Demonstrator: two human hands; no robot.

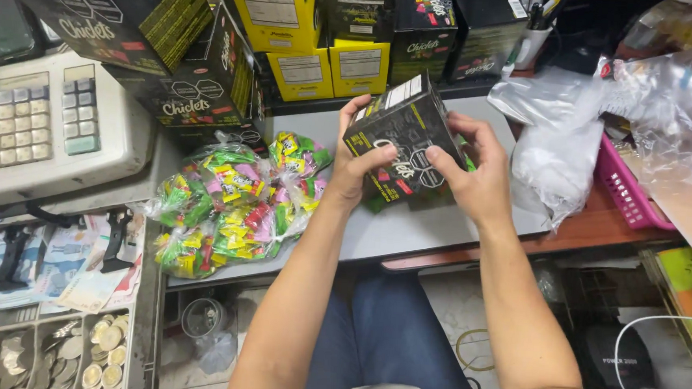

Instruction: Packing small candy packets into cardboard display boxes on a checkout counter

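We hold a small black carton (402,138) w/ both hands above the grey surface (407,229): left hand (355,167) fingers wrapped on its left side, right hand (477,178) fingers pinching its right edge. Carton looks shut, unopened. Bagged sweets (231,200) lie left; more black cartons (201,92) stacked far left.

Small box (402,138) held between left hand (353,167) and right hand (473,177) above counter (407,229); candy bags (231,204) left, cash register (46,127) farther left, stacked boxes (307,27) behind.
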